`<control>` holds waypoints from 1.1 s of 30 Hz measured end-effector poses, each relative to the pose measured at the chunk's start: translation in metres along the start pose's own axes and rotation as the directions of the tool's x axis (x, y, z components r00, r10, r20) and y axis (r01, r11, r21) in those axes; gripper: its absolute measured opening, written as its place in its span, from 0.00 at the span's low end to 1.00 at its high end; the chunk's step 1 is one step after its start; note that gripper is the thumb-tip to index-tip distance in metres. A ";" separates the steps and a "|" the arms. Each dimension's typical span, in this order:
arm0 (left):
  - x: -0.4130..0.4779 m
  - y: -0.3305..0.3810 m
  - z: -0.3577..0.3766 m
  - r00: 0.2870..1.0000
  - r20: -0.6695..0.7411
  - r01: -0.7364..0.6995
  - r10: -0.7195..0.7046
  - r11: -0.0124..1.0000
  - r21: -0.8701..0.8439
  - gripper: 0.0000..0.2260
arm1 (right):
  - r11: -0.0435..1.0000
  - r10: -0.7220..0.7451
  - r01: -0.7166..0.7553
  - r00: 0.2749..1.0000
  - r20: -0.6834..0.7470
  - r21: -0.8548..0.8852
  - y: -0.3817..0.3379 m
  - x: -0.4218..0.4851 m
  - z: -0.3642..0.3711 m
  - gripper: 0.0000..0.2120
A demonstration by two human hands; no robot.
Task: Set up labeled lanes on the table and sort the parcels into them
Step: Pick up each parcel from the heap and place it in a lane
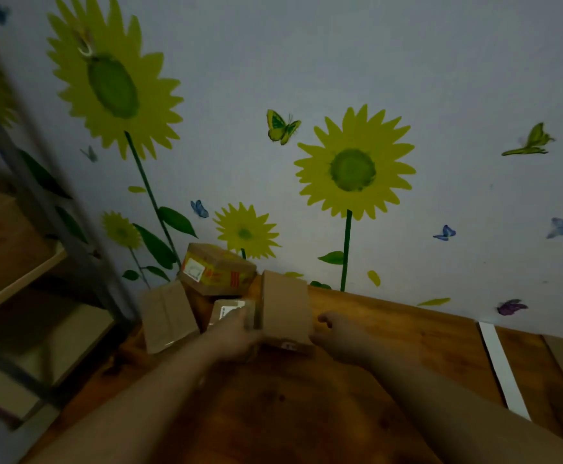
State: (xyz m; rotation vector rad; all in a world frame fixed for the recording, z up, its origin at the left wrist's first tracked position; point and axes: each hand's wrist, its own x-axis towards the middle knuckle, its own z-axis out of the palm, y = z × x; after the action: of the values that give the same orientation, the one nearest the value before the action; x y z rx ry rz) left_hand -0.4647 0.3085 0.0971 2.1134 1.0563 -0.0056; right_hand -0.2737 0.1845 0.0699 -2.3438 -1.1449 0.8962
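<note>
Head view: fingers of the left hand (pixel 236 339) curl round an upright cardboard parcel (pixel 285 309) over the desk (pixel 390 329), well left of the white strip (pixel 504 370). The right hand (pixel 338 333) touches the parcel's other side, and its grip cannot be told.

Clustered at left rear of table (pixel 306 413): plain cardboard parcel (pixel 285 309) upright; yellow-taped parcel (pixel 216 269) rearmost; flat brown parcel (pixel 168 316) tilted, leftmost; small labelled parcel (pixel 228 311) between. White strip (pixel 504 370) flat, right.

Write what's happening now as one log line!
left hand grips plain box | right hand beside it | yellow-taped parcel behind | white strip on table, right
</note>
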 end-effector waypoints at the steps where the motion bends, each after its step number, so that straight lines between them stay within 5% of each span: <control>1: 0.013 0.000 0.004 1.000 0.018 -0.012 0.012 1.000 -0.001 0.21 | 0.999 0.021 -0.021 1.000 0.014 0.032 0.001 0.013 0.007 0.28; 7: 0.075 -0.016 0.023 0.991 0.118 0.076 -0.068 0.995 -0.060 0.27 | 0.984 0.015 -0.028 0.997 0.071 0.177 0.010 0.076 0.044 0.22; 13: 0.097 -0.029 0.040 0.978 0.154 0.151 -0.141 0.987 -0.049 0.21 | 0.869 0.168 -0.235 0.968 0.189 0.436 0.015 0.094 0.067 0.31; 17: 0.088 -0.025 0.034 0.989 0.104 0.118 -0.104 0.983 -0.143 0.22 | 0.889 0.196 -0.183 0.981 0.012 0.419 0.013 0.076 0.052 0.33; 21: 0.060 -0.011 0.012 1.000 -0.026 0.001 -0.008 0.968 -0.251 0.26 | 0.895 0.086 0.019 0.972 -0.217 0.445 -0.001 0.036 0.021 0.37; 24: 0.031 0.007 -0.003 0.966 -0.190 -0.216 0.173 0.947 -0.239 0.20 | 0.893 0.018 0.165 0.917 -0.399 0.419 -0.019 -0.003 -0.001 0.25; 27: -0.006 0.023 -0.018 0.928 -0.316 -0.297 0.198 0.905 -0.304 0.18 | 0.891 -0.003 0.237 0.856 -0.517 0.386 -0.040 -0.048 -0.014 0.21; 33: -0.076 0.043 -0.042 0.907 -0.321 -0.409 0.273 0.750 -0.520 0.15 | 0.891 -0.080 0.352 0.744 -0.663 0.287 -0.070 -0.138 -0.018 0.18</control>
State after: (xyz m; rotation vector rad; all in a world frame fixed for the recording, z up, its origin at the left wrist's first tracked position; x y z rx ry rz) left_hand -0.4983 0.2674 0.1784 1.7227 0.6508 0.6756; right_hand -0.3643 0.1143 0.1754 -1.8770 -0.8207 0.1652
